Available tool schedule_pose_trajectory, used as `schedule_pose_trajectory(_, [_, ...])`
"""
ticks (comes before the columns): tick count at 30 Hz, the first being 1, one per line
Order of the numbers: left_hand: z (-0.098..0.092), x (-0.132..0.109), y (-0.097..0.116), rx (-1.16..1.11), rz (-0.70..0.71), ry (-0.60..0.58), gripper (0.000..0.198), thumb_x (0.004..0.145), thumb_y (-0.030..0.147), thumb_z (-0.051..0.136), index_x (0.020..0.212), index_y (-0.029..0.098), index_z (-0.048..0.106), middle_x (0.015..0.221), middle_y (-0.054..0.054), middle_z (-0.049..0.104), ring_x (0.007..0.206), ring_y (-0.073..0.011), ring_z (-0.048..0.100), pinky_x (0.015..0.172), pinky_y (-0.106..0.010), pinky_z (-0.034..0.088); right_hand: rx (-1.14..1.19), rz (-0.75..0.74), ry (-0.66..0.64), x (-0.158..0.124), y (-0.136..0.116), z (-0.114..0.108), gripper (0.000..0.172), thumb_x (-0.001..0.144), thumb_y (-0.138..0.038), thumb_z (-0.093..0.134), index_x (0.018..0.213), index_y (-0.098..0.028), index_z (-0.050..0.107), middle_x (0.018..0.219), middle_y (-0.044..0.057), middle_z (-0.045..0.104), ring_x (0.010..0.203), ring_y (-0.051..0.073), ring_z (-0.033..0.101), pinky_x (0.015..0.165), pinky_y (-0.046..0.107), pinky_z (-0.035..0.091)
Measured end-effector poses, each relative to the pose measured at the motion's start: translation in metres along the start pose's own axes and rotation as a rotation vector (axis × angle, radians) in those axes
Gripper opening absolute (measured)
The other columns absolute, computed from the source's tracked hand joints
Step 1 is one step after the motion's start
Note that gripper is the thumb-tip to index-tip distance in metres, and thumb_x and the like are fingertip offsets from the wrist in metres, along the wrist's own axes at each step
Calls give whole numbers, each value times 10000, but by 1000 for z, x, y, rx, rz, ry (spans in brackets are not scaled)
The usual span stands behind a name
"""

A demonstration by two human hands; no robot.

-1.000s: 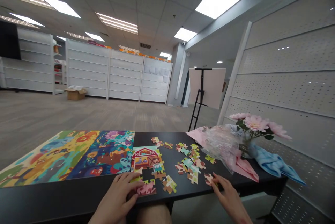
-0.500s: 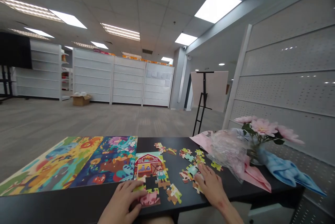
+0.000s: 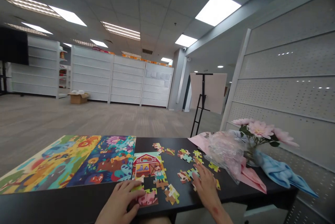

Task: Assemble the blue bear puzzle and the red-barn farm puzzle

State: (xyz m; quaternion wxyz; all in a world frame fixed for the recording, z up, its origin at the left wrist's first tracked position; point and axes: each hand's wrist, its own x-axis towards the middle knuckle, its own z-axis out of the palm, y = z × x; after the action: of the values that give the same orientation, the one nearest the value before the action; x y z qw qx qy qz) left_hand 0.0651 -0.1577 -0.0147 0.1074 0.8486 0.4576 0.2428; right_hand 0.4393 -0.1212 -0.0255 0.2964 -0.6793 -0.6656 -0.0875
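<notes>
A partly joined farm puzzle (image 3: 148, 164) with a red barn lies on the black table, with a gap in its lower middle. My left hand (image 3: 120, 197) rests at its lower left edge, fingers apart over the pink pig section (image 3: 148, 199). To the right, my right hand (image 3: 208, 183) lies open and palm down over several loose puzzle pieces, partly hiding them. Whether it grips any piece does not show. Between the hands sits a small joined cluster of pieces (image 3: 172, 194). More loose pieces (image 3: 185, 155) are scattered beyond my right fingers.
Two finished puzzles, a yellow animal one (image 3: 47, 164) and a dark blue one (image 3: 104, 161), lie at left. Crumpled clear plastic (image 3: 226, 150), pink flowers (image 3: 259, 128) in a vase and a blue cloth (image 3: 282, 171) occupy the right side. An easel (image 3: 202, 98) stands behind the table.
The view has shifted slightly. My right hand has moved a little over the loose pieces, and a yellow piece now shows at its right side. My left hand stays at the puzzle's edge.
</notes>
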Motion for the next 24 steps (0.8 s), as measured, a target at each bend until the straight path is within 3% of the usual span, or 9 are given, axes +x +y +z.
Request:
schedule_pose_trajectory(4, [-1,1,1,10,8,17,380,866,247,606,1199,420,662,1384,15,595,1276,-283,520,1061,-449,415,110,-220,-196,-23,-46,10,372,854,-547,566,1149,-344,667,1389,42,570,1351,342,421,1082,516,334])
schedule_pose_trajectory(8, [-4,1,5,-7,-12,-12,388,867,232,591,1196,428,657,1390,28,585,1289,-275,501,1078,-452,390,43,-168,-184,-18,-49,16,198,853,-353,556,960,-308,716,1315,43,628,1327,345,437,1055,526,334])
schedule_pose_trajectory(12, [-4,0,4,-23,-13,-13,403,858,221,595,1196,434,651,1393,39,578,1303,-270,483,1089,-450,372,-70,-56,-127,26,-31,22,259,844,-245,509,997,-270,716,1274,75,645,1255,314,501,1012,475,378])
schedule_pose_trajectory(18, [-5,1,5,-12,-21,-7,403,864,213,587,1204,419,648,1391,30,576,1297,-264,486,1088,-437,372,1,-127,-317,109,-52,53,369,838,-233,573,1198,-222,656,1319,84,624,1263,266,507,1018,367,372])
schedule_pose_trajectory(24, [-12,4,11,1,-27,-60,436,821,192,615,1198,408,643,1395,31,567,1284,-268,489,1077,-429,383,79,-153,-425,153,-61,70,263,743,-252,695,998,-189,692,938,51,740,871,210,663,742,274,431])
